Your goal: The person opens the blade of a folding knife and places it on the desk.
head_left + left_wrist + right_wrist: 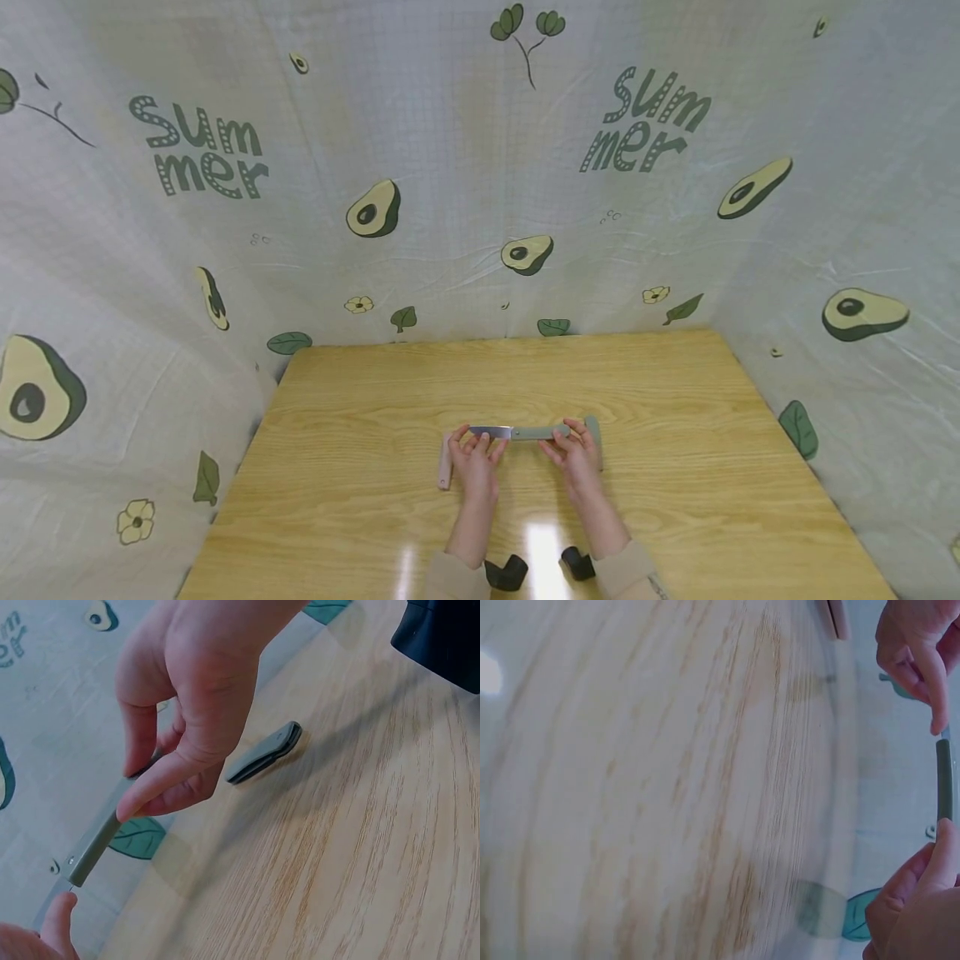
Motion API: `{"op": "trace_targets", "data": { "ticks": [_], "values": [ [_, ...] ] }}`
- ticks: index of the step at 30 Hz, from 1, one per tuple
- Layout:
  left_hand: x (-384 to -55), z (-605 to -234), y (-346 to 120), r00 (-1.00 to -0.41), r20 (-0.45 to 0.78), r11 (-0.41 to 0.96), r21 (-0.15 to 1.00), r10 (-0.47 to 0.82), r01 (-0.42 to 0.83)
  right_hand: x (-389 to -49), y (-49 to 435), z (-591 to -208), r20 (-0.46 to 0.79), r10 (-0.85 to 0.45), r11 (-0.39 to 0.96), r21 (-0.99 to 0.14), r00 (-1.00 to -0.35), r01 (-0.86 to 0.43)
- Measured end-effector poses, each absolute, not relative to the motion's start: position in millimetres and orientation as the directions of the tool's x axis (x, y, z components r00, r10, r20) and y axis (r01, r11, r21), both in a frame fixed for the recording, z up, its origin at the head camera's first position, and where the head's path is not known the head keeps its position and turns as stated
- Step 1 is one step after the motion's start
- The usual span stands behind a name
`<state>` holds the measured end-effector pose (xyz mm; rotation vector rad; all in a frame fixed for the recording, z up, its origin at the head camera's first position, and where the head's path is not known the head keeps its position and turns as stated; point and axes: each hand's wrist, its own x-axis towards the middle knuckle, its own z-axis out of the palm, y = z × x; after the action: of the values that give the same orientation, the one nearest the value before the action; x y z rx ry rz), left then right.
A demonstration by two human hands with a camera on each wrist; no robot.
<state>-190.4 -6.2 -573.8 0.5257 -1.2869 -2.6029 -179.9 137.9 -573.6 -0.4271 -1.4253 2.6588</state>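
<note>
An opened folding knife [531, 433] with a grey-green handle and a shiny blade [495, 432] is held level above the table, between both hands. The left hand [476, 471] pinches the blade side, its fingers covering the tip. On the other side, the right hand [577, 467] grips the far end of the handle with thumb and fingers. Just left of the left hand lies a pink folded knife [445, 471]. Another grey-green handled thing [266, 754], folded like a knife, lies on the table beside the right hand, partly behind it in the head view.
The hands work over a light wood table [360, 383]. A white cloth [450, 150] with avocado prints hangs behind it and along both sides. Black wrist devices [507, 573] sit at both forearms near the front.
</note>
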Motion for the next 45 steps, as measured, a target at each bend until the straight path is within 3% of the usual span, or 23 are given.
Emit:
{"op": "trace_targets", "data": {
  "ticks": [6,16,26,33,37,45],
  "values": [
    [-190.3,-573.2,-4.4,-0.915,-0.235,-0.621,0.783,-0.327,0.021,-175.7,136.7,-577.1,-0.083,0.202,-0.642,-0.763,-0.976,-0.068],
    [-192.2,-574.9,-5.3,-0.913,-0.229,-0.635,0.771,-0.337,0.041,-182.9,136.0,-570.1,-0.286,0.22,-0.62,-0.779,-0.932,0.093],
    [-198.6,-579.3,-6.1,-0.893,-0.238,-0.608,0.793,-0.381,0.048,-191.1,135.6,-576.8,-0.275,0.295,-0.53,-0.844,-0.915,0.083],
    [-198.7,-583.9,-10.3,-0.916,-0.224,-0.605,0.796,-0.332,0.025,-195.4,142.0,-582.7,-0.241,0.307,-0.48,-0.875,-0.92,0.069],
    [-197.6,-585.3,-14.0,-0.937,-0.202,-0.559,0.829,-0.286,-0.008,-197.5,149.1,-581.6,-0.199,0.257,-0.381,-0.92,-0.946,0.09],
    [-201.2,-589.4,-24.0,-0.956,-0.217,-0.457,0.883,-0.197,-0.107,-202.9,166.1,-575.2,-0.147,0.153,-0.024,-0.989,-0.977,0.145]
  ]
}}
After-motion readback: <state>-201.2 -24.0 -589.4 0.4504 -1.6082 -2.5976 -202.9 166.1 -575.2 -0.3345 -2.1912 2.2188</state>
